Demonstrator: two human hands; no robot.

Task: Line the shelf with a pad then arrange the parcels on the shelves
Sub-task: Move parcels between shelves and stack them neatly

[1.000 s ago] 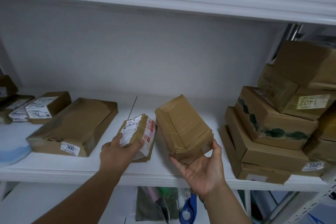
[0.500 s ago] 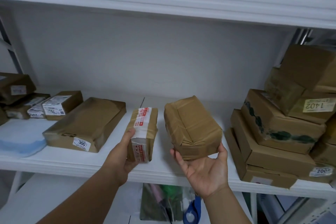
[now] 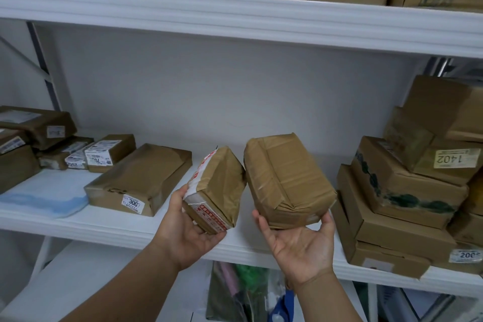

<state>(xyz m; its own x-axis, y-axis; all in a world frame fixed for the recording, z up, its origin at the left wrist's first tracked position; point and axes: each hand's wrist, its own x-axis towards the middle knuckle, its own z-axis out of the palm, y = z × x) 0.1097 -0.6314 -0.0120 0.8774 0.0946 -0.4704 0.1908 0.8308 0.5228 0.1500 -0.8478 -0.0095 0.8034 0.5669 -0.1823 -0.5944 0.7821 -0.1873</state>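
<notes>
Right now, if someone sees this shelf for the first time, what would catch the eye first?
Probably the two hands at the front edge of the middle shelf, each with a brown parcel: the left hand grips a small parcel with red-and-white tape, and the right hand holds a plain taped parcel on its fingers. Next, the leaning stack of cardboard boxes at the right, and a flat parcel labelled 300 at the left.
</notes>
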